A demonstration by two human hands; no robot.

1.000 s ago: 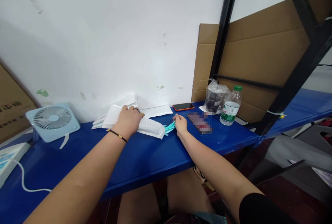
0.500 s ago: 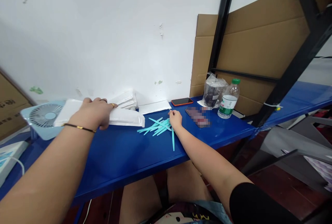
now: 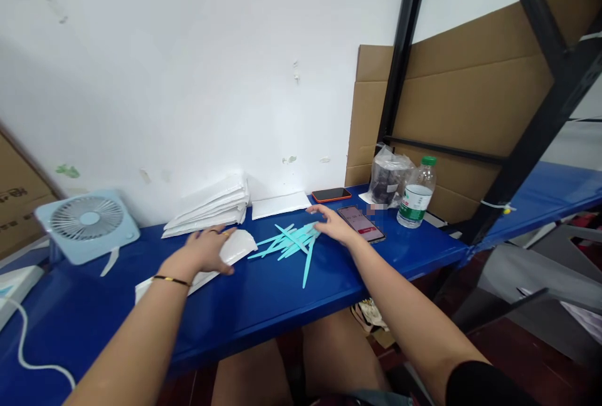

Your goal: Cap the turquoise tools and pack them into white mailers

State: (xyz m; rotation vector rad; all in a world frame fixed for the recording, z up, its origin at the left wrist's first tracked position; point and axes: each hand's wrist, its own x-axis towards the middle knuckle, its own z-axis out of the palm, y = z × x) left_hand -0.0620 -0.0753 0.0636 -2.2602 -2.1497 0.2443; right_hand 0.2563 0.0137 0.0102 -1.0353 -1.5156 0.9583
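Several thin turquoise sticks lie scattered on the blue table, one pointing toward me. My right hand hovers at their right end, fingers stretched out, holding nothing. My left hand lies flat on a white padded bag that rests on the table, fingers spread over it. A stack of more white bags leans at the wall behind.
A pale blue fan stands at the left with a white cord. Two phones, a bagged dark item and a water bottle sit right of the sticks. Cardboard and a black frame stand behind.
The left hand pulled the white bag off to the left and then laid it flat on the table; the sticks spilled out. The right hand let go of them and opened.
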